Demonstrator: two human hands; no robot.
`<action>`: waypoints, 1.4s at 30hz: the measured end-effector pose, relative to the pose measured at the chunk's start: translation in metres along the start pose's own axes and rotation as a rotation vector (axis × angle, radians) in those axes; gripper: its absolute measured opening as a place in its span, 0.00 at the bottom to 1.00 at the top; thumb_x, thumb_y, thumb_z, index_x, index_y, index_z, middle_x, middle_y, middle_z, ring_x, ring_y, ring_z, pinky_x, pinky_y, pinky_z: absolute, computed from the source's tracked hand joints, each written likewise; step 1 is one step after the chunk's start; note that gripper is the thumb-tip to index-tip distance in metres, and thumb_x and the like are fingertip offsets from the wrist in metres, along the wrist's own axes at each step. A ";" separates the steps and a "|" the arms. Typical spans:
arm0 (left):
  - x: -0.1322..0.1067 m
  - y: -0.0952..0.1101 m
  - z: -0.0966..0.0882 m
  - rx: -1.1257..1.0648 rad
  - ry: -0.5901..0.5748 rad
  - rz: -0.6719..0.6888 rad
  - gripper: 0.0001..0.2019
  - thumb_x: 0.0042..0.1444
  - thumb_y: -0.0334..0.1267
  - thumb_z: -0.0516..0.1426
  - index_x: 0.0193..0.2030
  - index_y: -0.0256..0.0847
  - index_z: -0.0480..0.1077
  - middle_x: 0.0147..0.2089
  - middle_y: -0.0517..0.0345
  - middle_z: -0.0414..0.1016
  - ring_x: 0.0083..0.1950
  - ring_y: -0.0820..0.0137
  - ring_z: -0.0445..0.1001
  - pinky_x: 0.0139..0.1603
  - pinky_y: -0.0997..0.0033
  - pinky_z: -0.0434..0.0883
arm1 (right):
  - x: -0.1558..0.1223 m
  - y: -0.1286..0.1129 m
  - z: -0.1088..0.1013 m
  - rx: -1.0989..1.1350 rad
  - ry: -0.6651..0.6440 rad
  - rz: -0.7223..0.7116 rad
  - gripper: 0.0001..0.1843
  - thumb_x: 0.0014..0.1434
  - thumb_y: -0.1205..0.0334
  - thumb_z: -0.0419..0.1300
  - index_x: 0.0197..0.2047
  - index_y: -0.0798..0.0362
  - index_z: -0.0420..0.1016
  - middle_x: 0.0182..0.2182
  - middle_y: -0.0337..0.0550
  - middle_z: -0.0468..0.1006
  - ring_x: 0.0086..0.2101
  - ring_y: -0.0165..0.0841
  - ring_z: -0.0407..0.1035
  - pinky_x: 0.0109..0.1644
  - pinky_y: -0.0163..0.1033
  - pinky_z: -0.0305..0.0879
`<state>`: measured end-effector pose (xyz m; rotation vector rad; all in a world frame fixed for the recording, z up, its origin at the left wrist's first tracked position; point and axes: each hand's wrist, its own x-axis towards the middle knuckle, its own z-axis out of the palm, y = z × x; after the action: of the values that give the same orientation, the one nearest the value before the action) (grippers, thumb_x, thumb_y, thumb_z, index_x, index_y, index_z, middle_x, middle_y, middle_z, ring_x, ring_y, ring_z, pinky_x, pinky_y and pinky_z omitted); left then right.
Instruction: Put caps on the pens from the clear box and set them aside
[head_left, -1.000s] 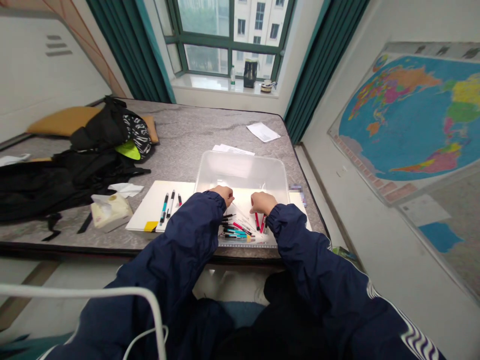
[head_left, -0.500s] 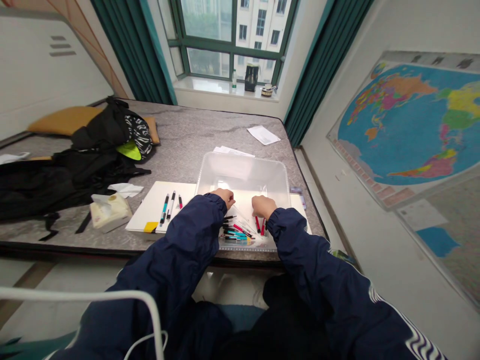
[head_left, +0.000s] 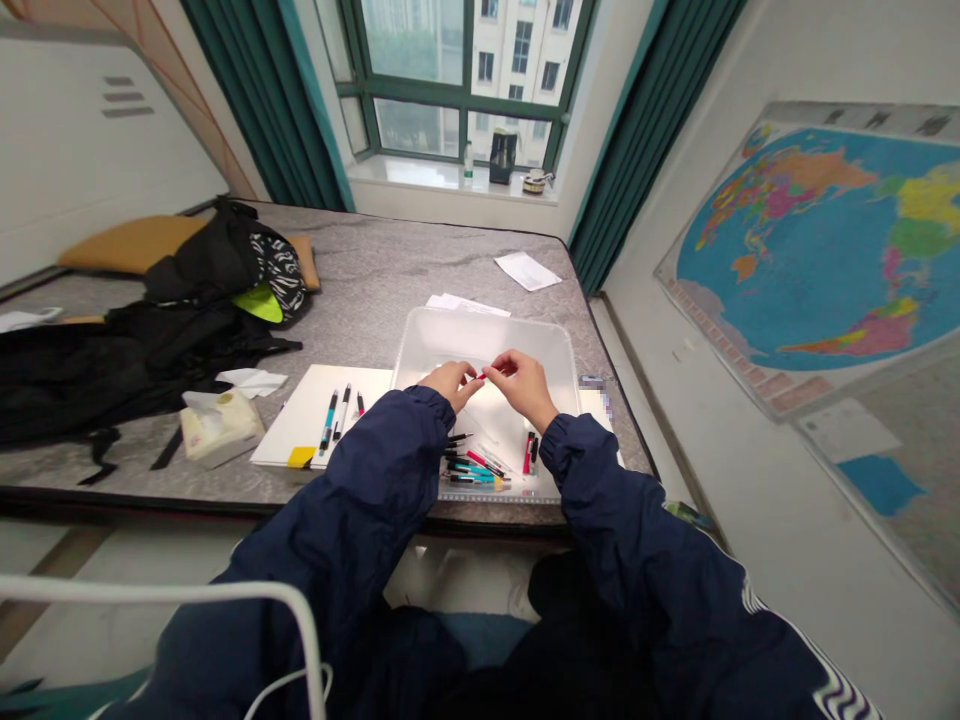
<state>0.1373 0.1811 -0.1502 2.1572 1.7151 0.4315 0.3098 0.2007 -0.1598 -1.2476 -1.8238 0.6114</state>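
1. Hovering over the clear bin (head_left: 487,335), the left hand (head_left: 451,382) and right hand (head_left: 523,384) come together at the fingertips.
2. Between those fingertips is a small red piece (head_left: 481,376), partly hidden; what exactly it is cannot be made out.
3. The right thumb and forefinger pinch the piece.
4. The left thumb and fingers are bent toward its other end; whether they close on it, I cannot tell.
5. Below the hands, a loose pile of pens (head_left: 474,466), teal, red and black, lies at the bin's near left.
6. To their right, a red pen (head_left: 527,453) and a black pen (head_left: 534,455) lie side by side in the bin.
7. Left of the bin, a white board (head_left: 289,428) bears a teal pen (head_left: 328,420) and a white pen (head_left: 343,411).
8. Beside the board stands a tissue box (head_left: 223,432).
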 end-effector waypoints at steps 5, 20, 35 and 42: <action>0.003 -0.009 0.005 0.054 0.035 0.071 0.13 0.54 0.42 0.58 0.44 0.40 0.72 0.47 0.50 0.73 0.43 0.65 0.74 0.46 0.67 0.69 | -0.001 -0.006 0.001 0.126 -0.071 -0.045 0.14 0.53 0.51 0.62 0.32 0.55 0.73 0.29 0.40 0.77 0.29 0.28 0.69 0.37 0.35 0.66; 0.003 -0.006 0.004 -0.355 0.162 -0.031 0.07 0.46 0.26 0.54 0.32 0.39 0.67 0.35 0.57 0.77 0.35 0.72 0.76 0.38 0.73 0.73 | -0.014 0.004 0.016 -0.211 -0.461 -0.099 0.08 0.56 0.68 0.55 0.37 0.55 0.74 0.32 0.42 0.78 0.32 0.29 0.71 0.40 0.34 0.63; -0.001 -0.006 0.001 -0.121 -0.009 -0.071 0.08 0.54 0.34 0.55 0.41 0.42 0.69 0.34 0.58 0.79 0.33 0.70 0.76 0.41 0.71 0.71 | -0.027 0.002 0.024 -0.671 -0.908 -0.147 0.09 0.53 0.61 0.59 0.38 0.53 0.77 0.37 0.48 0.79 0.38 0.36 0.72 0.37 0.34 0.60; 0.002 -0.013 0.010 0.279 -0.338 -0.210 0.05 0.44 0.38 0.63 0.29 0.42 0.73 0.30 0.56 0.79 0.40 0.65 0.77 0.41 0.73 0.70 | -0.028 0.000 0.024 -0.696 -0.943 -0.137 0.11 0.52 0.60 0.62 0.40 0.52 0.76 0.37 0.47 0.79 0.39 0.37 0.72 0.37 0.34 0.60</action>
<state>0.1304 0.1853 -0.1648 2.0488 1.8579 -0.2296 0.2949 0.1762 -0.1831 -1.3435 -3.0724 0.5410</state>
